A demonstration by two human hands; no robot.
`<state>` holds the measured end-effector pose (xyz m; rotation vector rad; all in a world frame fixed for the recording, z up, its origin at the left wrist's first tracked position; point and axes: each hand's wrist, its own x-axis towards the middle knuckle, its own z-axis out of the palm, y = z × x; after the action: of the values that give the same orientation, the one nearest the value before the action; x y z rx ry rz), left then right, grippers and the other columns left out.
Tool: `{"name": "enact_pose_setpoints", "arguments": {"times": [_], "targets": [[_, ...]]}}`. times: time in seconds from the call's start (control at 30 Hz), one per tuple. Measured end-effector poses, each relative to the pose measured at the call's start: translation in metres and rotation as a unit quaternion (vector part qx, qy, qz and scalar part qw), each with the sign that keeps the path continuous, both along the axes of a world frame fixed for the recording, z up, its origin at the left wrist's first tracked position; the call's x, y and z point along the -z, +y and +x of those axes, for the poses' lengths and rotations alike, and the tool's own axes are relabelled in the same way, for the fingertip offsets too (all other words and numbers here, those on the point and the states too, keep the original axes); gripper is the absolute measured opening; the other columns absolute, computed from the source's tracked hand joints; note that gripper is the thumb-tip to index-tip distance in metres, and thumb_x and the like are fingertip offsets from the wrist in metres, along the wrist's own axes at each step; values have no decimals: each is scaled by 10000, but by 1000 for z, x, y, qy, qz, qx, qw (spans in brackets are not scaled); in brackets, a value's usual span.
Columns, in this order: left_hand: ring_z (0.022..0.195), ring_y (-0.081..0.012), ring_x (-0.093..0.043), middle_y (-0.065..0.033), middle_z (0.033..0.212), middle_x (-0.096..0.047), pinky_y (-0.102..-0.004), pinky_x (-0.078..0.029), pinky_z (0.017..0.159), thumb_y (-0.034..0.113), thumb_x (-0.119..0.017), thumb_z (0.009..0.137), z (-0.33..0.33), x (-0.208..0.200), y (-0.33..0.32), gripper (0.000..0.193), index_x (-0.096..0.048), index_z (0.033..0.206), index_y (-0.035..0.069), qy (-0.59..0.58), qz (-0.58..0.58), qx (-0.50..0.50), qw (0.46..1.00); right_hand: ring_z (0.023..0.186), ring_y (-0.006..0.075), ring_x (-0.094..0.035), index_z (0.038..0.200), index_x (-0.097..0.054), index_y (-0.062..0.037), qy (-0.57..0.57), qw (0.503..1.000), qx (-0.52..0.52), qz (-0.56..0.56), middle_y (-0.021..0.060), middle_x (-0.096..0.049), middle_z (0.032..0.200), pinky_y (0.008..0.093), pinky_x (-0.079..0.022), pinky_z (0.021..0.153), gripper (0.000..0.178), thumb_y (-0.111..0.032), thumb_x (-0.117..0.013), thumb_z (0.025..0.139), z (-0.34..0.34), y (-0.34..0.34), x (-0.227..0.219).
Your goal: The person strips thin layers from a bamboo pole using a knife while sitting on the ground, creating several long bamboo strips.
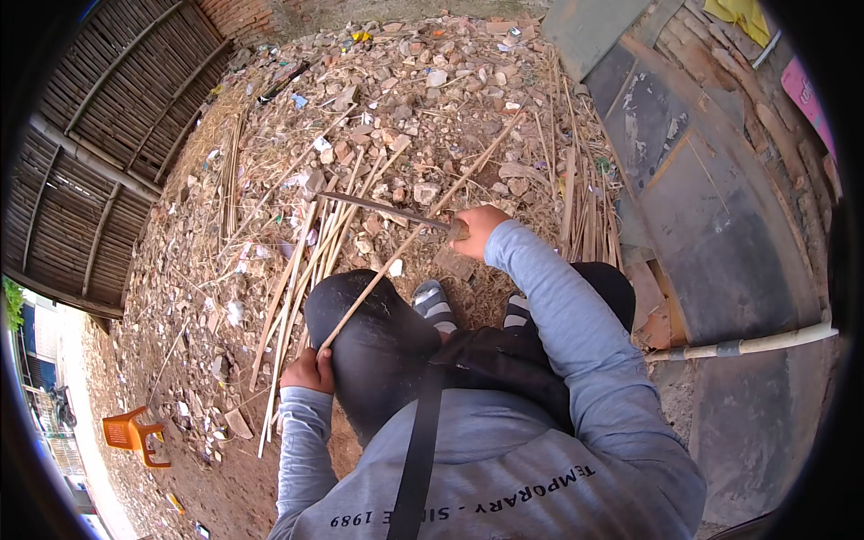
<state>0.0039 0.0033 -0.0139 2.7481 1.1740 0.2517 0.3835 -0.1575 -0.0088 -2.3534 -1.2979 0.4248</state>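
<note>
My left hand [309,370] is closed round the near end of a long, thin bamboo strip [373,281], beside my left knee. The strip slants away to the far right, passing over my left thigh and the rubble. In my right hand [480,229] is the wooden handle of a machete [387,211], its dark blade pointing left. The blade lies across the strip about midway along; whether it touches the strip I cannot tell. More split bamboo strips [298,286] lie in a loose bundle on the ground left of my knee.
Broken brick, stones and litter [427,117] cover the ground ahead. A woven bamboo wall [108,72] stands at the left, near an orange plastic chair [132,436]. Dark sheets [720,261] and a bamboo pole [747,344] lie at the right. More strips [589,216] lie ahead right.
</note>
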Motion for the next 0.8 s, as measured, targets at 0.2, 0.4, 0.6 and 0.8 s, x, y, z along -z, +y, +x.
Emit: {"name": "enact_pose_setpoints", "arguments": {"times": [0.2,0.4,0.6,0.8], "targets": [[599,-436,-585,-205,624,-593,-530,-448,544,444,-508,907,0,-1,-1,405,-527,723,83,-1,3,-6,1000,859,356,-642,914,-664,-69,-10,1000,4,8,170,-671,882,422,-513,781,350,-352,-706,714,3,1,2],[601,-437,-587,-207,622,-593,-532,-449,552,440,-514,903,5,-7,-2,409,-531,714,79,4,-2,-11,1000,966,341,-628,1081,-649,-65,15,999,-1,-42,180,-663,1015,395,-499,880,477,-370,-678,716,5,1,-1],[600,-438,-584,-207,627,-596,-533,-446,551,430,-515,904,6,-10,-3,401,-539,719,74,13,-6,-16,1000,950,344,-631,1029,-655,-59,28,998,3,-50,178,-664,987,400,-502,862,443,-371,-680,716,4,1,-4],[585,-432,-581,-204,620,-593,-531,-443,541,414,-514,909,6,-9,-3,386,-543,725,76,5,-4,-5,1000,944,340,-633,1028,-653,-57,34,999,5,-38,176,-665,981,402,-503,857,445,-377,-682,720,3,-1,-6]]}}
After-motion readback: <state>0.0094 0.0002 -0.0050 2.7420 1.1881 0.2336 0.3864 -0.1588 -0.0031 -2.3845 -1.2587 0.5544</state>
